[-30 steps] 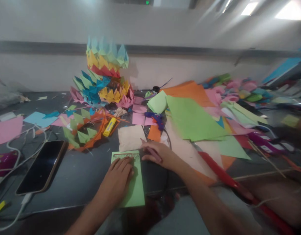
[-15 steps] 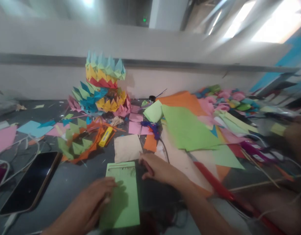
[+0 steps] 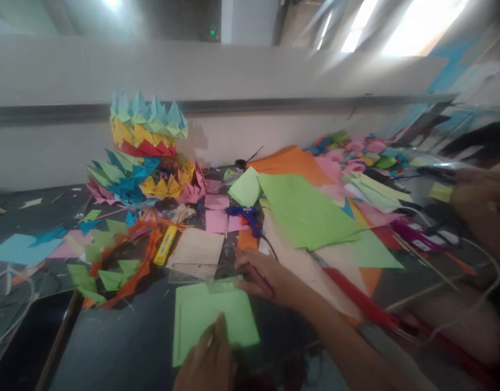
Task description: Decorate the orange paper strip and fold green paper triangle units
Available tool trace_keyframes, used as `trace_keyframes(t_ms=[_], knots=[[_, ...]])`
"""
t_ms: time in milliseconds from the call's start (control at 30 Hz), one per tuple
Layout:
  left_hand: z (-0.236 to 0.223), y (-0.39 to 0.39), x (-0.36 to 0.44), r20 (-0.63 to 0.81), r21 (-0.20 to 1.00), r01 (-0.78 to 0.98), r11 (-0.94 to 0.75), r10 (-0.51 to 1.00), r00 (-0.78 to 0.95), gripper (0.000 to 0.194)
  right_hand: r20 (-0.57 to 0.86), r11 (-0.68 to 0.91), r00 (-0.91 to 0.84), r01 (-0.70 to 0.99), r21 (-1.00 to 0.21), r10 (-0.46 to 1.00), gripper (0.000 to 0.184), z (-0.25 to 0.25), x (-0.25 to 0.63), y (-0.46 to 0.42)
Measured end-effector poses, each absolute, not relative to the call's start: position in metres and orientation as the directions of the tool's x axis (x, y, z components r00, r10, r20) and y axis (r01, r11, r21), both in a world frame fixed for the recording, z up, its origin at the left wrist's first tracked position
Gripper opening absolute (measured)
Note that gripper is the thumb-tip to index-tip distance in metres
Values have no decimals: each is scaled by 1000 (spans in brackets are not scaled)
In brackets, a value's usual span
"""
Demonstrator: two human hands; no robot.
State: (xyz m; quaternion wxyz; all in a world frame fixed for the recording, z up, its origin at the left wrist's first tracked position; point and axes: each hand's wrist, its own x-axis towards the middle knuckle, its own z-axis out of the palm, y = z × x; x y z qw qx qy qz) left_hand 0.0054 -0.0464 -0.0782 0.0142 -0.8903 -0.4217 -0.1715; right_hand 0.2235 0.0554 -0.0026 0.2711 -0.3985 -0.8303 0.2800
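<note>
Our right hand [image 3: 260, 274] is closed round a reddish stick [image 3: 261, 281]; our left hand [image 3: 211, 355] – grip unclear – touches green paper [image 3: 213, 304]. Yellow box [image 3: 165, 246]: label illegible. Dark table [image 3: 123, 342], pale wall [image 3: 274, 130].

Setting: craft workspace, probably a workshop or classroom. Dark table [image 3: 123, 331] backed by a pale partition [image 3: 315, 76]. Along its far edge: folded-paper crowns [image 3: 144, 146], large green sheets [image 3: 307, 212], a heap of coloured paper pieces [image 3: 355, 152]. Nearer the middle: blue glue gun [image 3: 250, 217] and small pink squares [image 3: 217, 212]. Red-handled tool [image 3: 355, 293] lies toward the near edge. Bright windows or lamps [image 3: 412, 27] beyond, blurred.
</note>
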Motion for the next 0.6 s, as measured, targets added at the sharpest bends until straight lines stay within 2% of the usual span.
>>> trace_keyframes(t_ms=[100,167,333,433,600], knots=[[-55,-31,17,271,194,694,-693,718,641,38,254,534,-513,527,-661,820,24,-3,222,54],[-45,-26,8,289,206,631,-748,662,692,32,265,535,-496,548,-643,827,24,-1,221,51],[-51,-30,-22,347,152,510,-847,529,774,17,285,585,-541,533,-611,791,22,-12,220,44],[-47,-32,-26,325,205,520,-829,559,763,17,293,632,-587,530,-566,754,19,-25,221,40],[-30,-27,-22,341,346,557,-755,654,675,17,202,621,-608,628,-469,768,17,-32,223,29]])
